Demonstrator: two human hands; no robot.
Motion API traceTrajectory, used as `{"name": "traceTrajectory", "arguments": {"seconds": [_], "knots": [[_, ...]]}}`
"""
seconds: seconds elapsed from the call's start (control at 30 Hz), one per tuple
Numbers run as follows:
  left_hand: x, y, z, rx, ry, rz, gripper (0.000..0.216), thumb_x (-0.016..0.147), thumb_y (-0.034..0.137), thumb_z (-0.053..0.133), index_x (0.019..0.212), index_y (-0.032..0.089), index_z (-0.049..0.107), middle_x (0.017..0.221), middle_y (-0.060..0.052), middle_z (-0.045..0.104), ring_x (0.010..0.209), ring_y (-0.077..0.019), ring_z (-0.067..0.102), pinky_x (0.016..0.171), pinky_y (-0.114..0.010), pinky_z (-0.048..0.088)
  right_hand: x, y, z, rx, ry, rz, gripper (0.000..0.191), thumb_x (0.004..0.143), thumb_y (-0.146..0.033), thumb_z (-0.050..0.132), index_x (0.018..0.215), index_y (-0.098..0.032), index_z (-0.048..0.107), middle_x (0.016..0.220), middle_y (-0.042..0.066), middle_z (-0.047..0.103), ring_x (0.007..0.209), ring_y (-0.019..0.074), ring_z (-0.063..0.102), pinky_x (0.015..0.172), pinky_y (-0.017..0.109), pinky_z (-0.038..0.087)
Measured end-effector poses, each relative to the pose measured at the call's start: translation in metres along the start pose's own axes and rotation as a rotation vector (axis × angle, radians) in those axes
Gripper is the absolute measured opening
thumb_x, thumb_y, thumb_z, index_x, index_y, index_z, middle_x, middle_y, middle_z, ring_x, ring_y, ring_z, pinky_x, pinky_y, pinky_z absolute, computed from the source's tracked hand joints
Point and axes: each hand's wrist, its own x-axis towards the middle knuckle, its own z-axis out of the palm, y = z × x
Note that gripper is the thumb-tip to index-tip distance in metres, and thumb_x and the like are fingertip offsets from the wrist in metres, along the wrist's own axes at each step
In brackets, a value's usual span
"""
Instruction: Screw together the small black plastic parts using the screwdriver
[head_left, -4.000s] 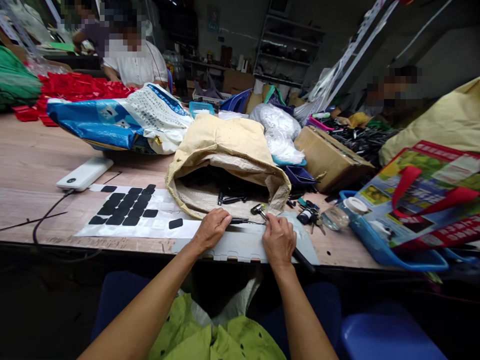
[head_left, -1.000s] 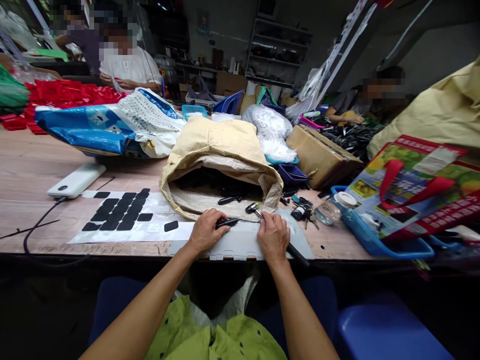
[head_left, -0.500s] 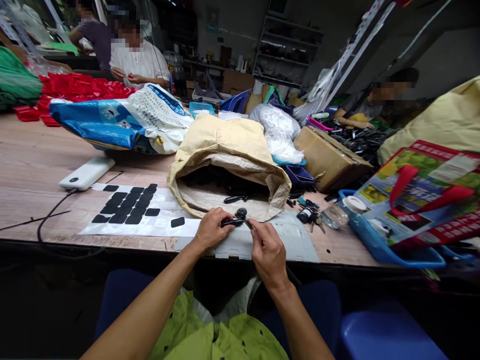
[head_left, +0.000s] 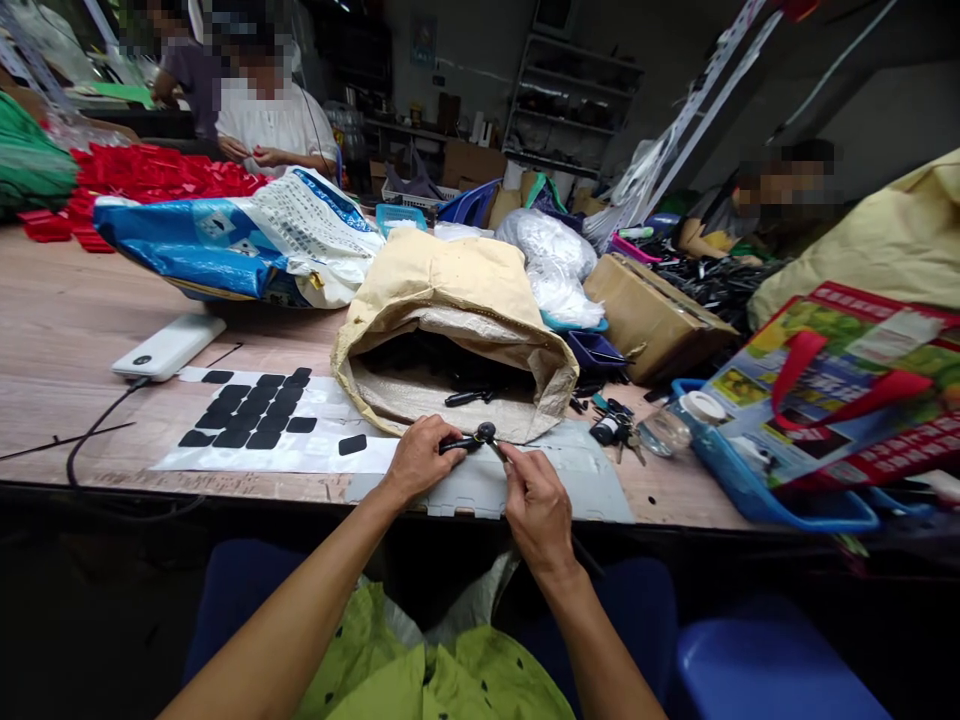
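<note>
My left hand [head_left: 421,462] is closed around a black handle-like piece [head_left: 468,442] with a round disc-shaped end, held just in front of the open sack. My right hand [head_left: 537,508] pinches a thin tool [head_left: 496,450] whose tip meets the round end; its exact kind is too small to make out. Beneath both hands lies a flat grey board [head_left: 592,485]. Behind them the tan woven sack [head_left: 457,270] gapes toward me, and a similar black piece [head_left: 466,397] rests at its mouth. Its dark inside is mostly hidden.
On the left, a white sheet [head_left: 375,462] carries several black rounded stickers [head_left: 262,408]; a white power bank [head_left: 169,347] with a cable lies beyond. To the right are keys [head_left: 634,445], a clear jar [head_left: 666,430] and a blue basket [head_left: 795,515]. Co-workers sit across the table.
The round end of the black piece has shifted slightly to the right, with the thin tool still at it. Both hands keep nearly the same place; the view has turned a little.
</note>
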Motion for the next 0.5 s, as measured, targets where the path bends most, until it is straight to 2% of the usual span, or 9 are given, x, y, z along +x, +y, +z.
{"name": "traceTrajectory", "arguments": {"seconds": [0.17,0.33,0.5], "knots": [[-0.001,0.000,0.000,0.012,-0.009,0.012,0.012,0.081,0.021,0.073,0.093,0.020,0.073,0.088,-0.003,0.067,0.091,-0.0224,0.059,0.086,-0.036,0.046,0.018,0.018,-0.002,-0.078,0.091,0.052,0.034,0.099,-0.021,0.047,0.124,-0.024,0.071,0.099,0.006,0.067,0.097,0.0196,0.059,0.088,0.030,0.045],[-0.001,0.002,-0.002,0.034,-0.018,0.003,0.013,0.080,0.020,0.072,0.094,0.021,0.071,0.087,-0.003,0.066,0.090,-0.0222,0.058,0.084,-0.036,0.046,0.038,0.042,0.005,-0.327,0.076,0.121,0.034,0.093,-0.013,0.053,0.116,-0.024,0.075,0.096,0.005,0.066,0.091,0.0201,0.054,0.081,0.030,0.038],[-0.001,0.001,-0.004,0.046,-0.043,0.026,0.008,0.088,0.025,0.065,0.094,0.021,0.069,0.094,-0.004,0.067,0.094,-0.0227,0.057,0.085,-0.036,0.045,0.036,0.049,0.016,-0.420,0.083,0.122,0.031,0.092,-0.014,0.057,0.116,-0.025,0.074,0.097,0.006,0.064,0.089,0.0204,0.050,0.074,0.031,0.032]]}}
